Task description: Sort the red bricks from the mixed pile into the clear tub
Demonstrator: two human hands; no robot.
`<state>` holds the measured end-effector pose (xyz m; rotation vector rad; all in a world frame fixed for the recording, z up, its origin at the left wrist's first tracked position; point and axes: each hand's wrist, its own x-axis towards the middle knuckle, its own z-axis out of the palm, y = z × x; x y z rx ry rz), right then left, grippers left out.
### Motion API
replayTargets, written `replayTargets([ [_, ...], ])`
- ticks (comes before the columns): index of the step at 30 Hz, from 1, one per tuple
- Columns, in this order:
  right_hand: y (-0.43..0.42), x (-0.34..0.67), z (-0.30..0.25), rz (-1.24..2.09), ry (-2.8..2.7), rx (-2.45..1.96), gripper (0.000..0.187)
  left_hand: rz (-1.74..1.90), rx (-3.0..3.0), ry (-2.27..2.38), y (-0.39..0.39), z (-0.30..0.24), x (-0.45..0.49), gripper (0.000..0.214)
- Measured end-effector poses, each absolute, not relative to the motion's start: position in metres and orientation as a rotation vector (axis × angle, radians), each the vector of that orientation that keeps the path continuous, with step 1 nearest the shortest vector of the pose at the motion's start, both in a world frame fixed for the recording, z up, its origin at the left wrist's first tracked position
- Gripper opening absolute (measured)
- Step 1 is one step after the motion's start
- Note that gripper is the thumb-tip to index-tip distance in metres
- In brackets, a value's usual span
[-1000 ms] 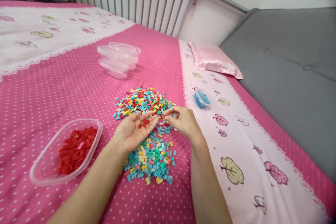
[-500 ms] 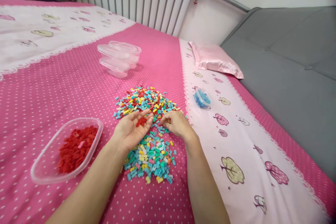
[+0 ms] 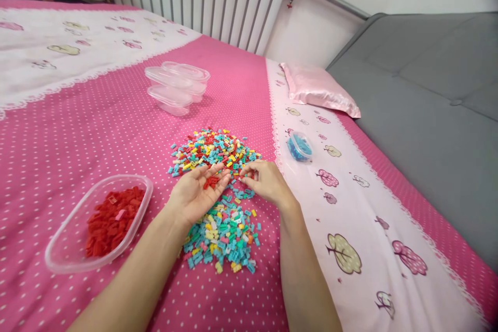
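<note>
A pile of small coloured bricks (image 3: 218,202) in turquoise, yellow, red and green lies on the pink dotted bedspread (image 3: 116,129). My left hand (image 3: 198,192) rests palm up over the pile, cupping a few red bricks (image 3: 211,181). My right hand (image 3: 264,181) hovers just right of it, fingertips pinched together at the pile; what they hold is too small to name. A clear plastic tub (image 3: 142,182) at the left holds red bricks (image 3: 112,220).
A stack of clear lidded tubs (image 3: 177,88) stands further back. A small round tub of blue bricks (image 3: 299,146) sits right of the pile. A pink pillow (image 3: 317,88), a grey sofa (image 3: 428,114) and a white radiator (image 3: 202,0) lie beyond.
My right hand dipped down into the pile and has lifted slightly again, fingers pinched. My left hand stayed cupped with the red bricks.
</note>
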<state>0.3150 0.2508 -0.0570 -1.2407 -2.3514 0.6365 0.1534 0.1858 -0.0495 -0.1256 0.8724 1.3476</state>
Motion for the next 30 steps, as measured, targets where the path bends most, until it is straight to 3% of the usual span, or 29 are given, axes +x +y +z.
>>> replayTargets([
  [5, 0.239, 0.308, -0.038, 0.831, -2.100, -0.933, 0.019, 1.278, -0.091, 0.778, 0.185, -0.052, 0.155, 0.026],
  [10, 0.250, 0.330, -0.043, 0.693, -1.830, -1.268, 0.018, 1.297, -0.131, 0.846, 0.185, -0.047, 0.156, 0.026],
  [15, 0.265, 0.357, -0.059, 0.627, -1.956, -1.664, 0.016, 1.321, -0.134, 0.901, 0.186, -0.045, 0.153, 0.024],
  [30, 0.267, 0.344, -0.076, 0.666, -2.291, -1.637, 0.044, 1.346, -0.123, 0.918, 0.187, -0.047, 0.152, 0.020],
])
